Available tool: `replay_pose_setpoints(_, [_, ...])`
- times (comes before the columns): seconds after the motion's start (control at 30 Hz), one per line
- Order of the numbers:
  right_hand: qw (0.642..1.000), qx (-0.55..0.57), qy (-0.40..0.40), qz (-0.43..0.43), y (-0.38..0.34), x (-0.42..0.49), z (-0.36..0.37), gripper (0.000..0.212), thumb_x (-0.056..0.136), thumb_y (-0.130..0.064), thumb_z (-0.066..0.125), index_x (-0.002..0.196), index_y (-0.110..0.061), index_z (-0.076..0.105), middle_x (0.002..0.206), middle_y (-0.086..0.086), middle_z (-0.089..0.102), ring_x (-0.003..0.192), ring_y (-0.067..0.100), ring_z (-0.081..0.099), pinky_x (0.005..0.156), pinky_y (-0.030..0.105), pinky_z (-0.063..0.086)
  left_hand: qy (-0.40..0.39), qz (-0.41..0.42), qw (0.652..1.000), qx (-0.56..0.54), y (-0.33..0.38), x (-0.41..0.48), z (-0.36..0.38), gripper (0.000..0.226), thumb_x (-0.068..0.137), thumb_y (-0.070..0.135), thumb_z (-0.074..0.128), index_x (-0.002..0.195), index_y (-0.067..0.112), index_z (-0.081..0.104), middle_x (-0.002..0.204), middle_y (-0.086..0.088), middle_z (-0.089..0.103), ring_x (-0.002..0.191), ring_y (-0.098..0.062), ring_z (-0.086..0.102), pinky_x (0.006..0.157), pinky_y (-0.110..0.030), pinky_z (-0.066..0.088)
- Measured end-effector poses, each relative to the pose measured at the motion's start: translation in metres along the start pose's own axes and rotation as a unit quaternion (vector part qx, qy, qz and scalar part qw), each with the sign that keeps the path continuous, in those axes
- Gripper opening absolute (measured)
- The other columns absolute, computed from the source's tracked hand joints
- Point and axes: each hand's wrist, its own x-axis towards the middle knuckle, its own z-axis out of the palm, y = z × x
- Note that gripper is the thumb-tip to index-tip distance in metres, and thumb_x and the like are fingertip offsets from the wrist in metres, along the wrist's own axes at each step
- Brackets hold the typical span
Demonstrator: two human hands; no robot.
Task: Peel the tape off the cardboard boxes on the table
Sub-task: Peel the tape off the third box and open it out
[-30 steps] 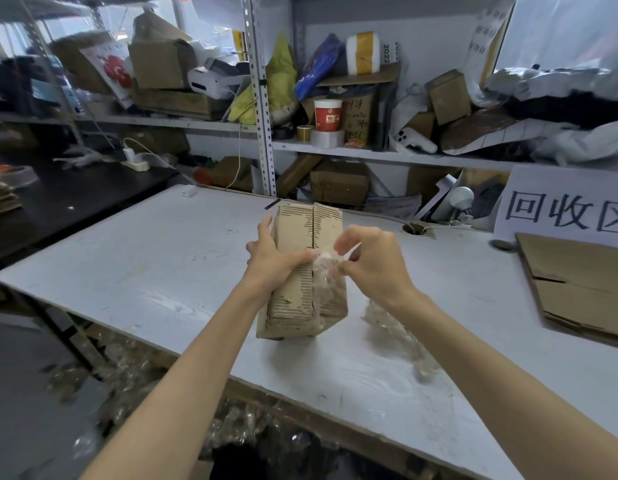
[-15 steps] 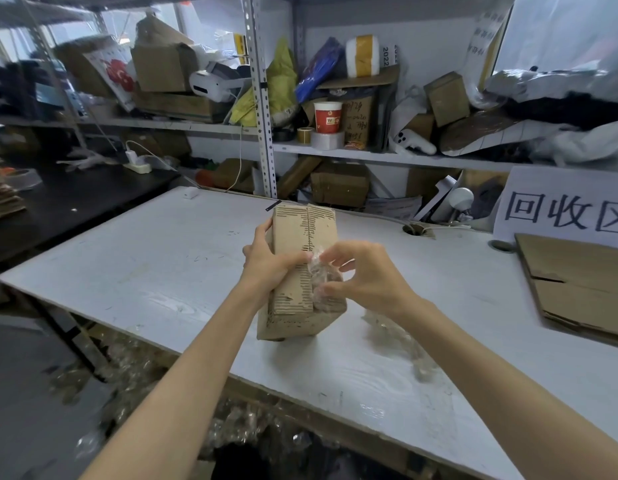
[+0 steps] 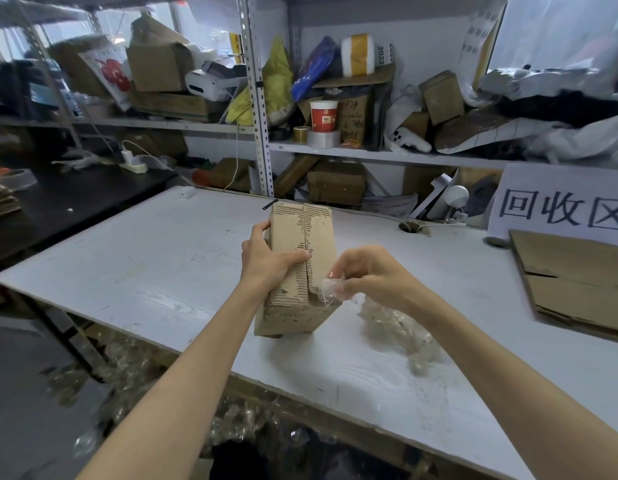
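Note:
A small brown cardboard box (image 3: 319,237) stands tilted on the white table (image 3: 144,265), its top seam torn down to bare corrugation. My left hand (image 3: 266,258) grips its left side, thumb across the seam. My right hand (image 3: 366,275) is just right of the box, fingers pinched on a crumpled wad of clear tape (image 3: 330,287). A thin strand of that tape still runs to the box's lower right edge.
A pile of peeled clear tape (image 3: 401,327) lies on the table right of the box. Flattened cardboard (image 3: 577,282) lies at the right edge under a white sign (image 3: 560,206). Cluttered shelves (image 3: 335,150) stand behind; tape scraps litter the floor below.
My right hand has pulled the tape wad down and to the right, off the box's face. The left hand has shifted its grip a little higher.

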Motion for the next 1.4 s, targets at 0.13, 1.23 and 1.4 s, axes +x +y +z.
replay_pose_setpoints(0.13, [0.996,-0.025,0.086,0.009,0.005,-0.003,0.000,0.031,0.075,0.008,0.072,0.097,-0.004,0.055,0.089,0.023,0.068,0.068,0.033,0.068,0.063,0.038,0.058,0.009,-0.004,1.000,0.013,-0.001,-0.001,0.002,0.089,0.072,0.032,0.086,0.145,0.029,0.034,0.136,-0.008,0.044,0.117,-0.025,0.054,0.100,-0.046,0.051])
replay_pose_setpoints(1.23, [0.941,-0.192,0.277,0.039,0.041,-0.019,-0.045,0.006,0.070,-0.002,0.076,0.072,-0.007,0.072,0.066,0.007,0.070,0.063,0.018,0.065,0.058,0.026,0.052,-0.068,-0.034,0.997,-0.023,-0.005,0.001,-0.007,0.102,0.064,0.014,0.091,0.148,0.026,0.034,0.141,-0.008,0.048,0.123,-0.029,0.053,0.101,-0.050,0.049])
replay_pose_setpoints(1.4, [0.860,-0.425,0.278,-0.042,0.056,-0.029,-0.038,0.014,0.078,0.014,0.057,0.078,0.003,0.065,0.074,0.015,0.062,0.069,0.031,0.056,0.059,0.039,0.047,-0.074,-0.034,0.996,-0.024,-0.012,0.004,-0.008,0.106,0.065,0.017,0.091,0.150,0.028,0.030,0.144,-0.009,0.044,0.125,-0.030,0.051,0.103,-0.051,0.047])
